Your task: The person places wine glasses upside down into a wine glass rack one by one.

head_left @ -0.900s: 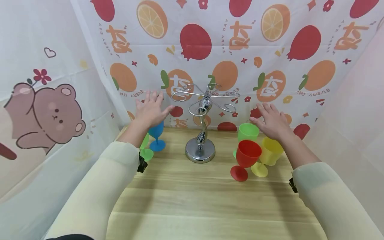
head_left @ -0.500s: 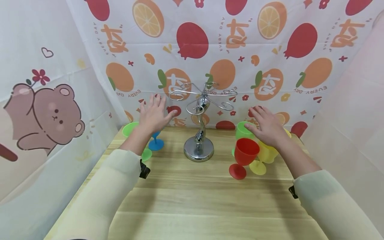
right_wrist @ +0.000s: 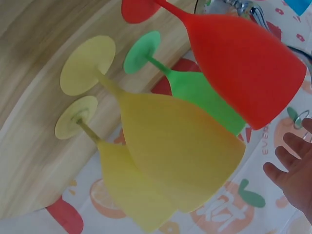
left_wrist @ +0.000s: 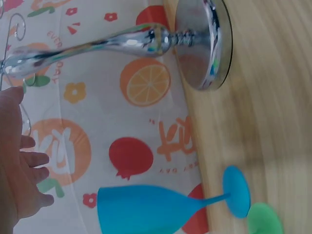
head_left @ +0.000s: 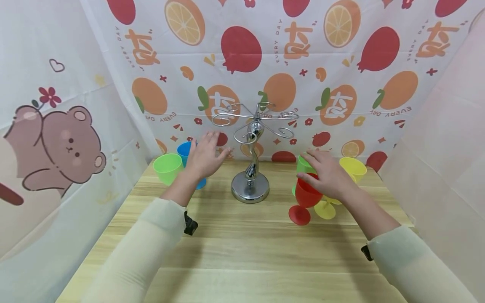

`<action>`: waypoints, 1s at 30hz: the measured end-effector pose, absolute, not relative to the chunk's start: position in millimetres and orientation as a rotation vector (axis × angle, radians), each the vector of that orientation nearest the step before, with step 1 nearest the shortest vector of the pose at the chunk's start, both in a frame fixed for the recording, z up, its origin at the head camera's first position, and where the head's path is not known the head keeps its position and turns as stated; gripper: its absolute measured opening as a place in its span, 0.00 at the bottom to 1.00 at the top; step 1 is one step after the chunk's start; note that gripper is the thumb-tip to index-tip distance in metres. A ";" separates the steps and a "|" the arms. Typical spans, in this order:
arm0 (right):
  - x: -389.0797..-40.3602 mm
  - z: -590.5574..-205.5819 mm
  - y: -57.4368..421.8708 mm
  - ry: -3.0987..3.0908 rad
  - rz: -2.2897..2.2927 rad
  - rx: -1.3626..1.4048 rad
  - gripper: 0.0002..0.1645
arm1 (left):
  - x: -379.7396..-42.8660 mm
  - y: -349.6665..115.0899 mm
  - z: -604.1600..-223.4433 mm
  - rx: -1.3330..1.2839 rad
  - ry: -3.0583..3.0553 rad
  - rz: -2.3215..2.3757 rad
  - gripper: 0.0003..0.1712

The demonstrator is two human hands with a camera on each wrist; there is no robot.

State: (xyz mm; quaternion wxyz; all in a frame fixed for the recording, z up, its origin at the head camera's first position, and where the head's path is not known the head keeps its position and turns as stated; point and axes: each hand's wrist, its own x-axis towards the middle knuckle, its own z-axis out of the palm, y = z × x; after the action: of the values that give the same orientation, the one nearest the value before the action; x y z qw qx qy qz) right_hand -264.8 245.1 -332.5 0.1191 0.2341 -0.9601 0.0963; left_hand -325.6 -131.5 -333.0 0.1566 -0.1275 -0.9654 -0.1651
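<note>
My left hand (head_left: pixel 206 156), fingers spread and holding nothing, hovers beside a blue goblet (left_wrist: pixel 146 207) and a green goblet (head_left: pixel 166 166) at the table's back left. My right hand (head_left: pixel 329 173) is held above the cluster on the right, its fingers extended and gripping nothing. That cluster has a red goblet (right_wrist: pixel 243 63), a second green goblet (right_wrist: pixel 204 97) and two yellow goblets, one nearer (right_wrist: pixel 175 146) in the right wrist view. A chrome stand with curled wire arms (head_left: pixel 253 158) rises upright between the hands.
The goblets and stand rest on a pale wooden table (head_left: pixel 242 244). A fruit-print cloth (head_left: pixel 242 50) hangs right behind them. On the left is a cloth with a bear picture (head_left: pixel 72 147), and a pale cloth (head_left: pixel 435 168) borders the right.
Both hands have lowered and come back slightly toward the body. The left also shifted right, uncovering the left goblets' rims, while the right now overlaps the red goblet. The goblets stay put.
</note>
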 end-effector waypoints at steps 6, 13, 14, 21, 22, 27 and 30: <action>-258.0 -339.0 239.4 -2.770 0.250 0.736 0.42 | -323.9 -117.8 -343.7 -0.387 -2.706 -0.544 0.42; -251.4 -345.3 237.1 -2.784 0.246 0.759 0.41 | -325.3 -105.3 -352.8 -0.396 -2.717 -0.617 0.41; -251.0 -346.3 236.8 -2.789 0.239 0.760 0.41 | -325.4 -103.5 -353.8 -0.393 -2.717 -0.637 0.41; -250.0 -350.5 234.7 -2.811 0.202 0.769 0.38 | -327.5 -92.4 -362.3 -0.423 -2.719 -0.824 0.42; -249.8 -351.0 234.4 -2.817 0.198 0.768 0.38 | -327.8 -90.9 -363.3 -0.428 -2.716 -0.853 0.42; -249.7 -356.0 233.7 -2.841 0.167 0.768 0.40 | -327.2 -84.1 -363.8 -0.430 -2.681 -1.043 0.41; -249.6 -359.3 233.8 -2.839 0.149 0.767 0.40 | -326.2 -78.9 -359.7 -0.426 -2.631 -1.185 0.37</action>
State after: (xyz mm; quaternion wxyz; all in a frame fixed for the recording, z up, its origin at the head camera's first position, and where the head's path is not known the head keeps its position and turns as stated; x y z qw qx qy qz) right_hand -249.6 233.8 -359.3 0.0985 0.2593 -0.9595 0.0502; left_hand -326.2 -78.9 -359.7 0.1121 -0.1451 -0.8963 -0.4037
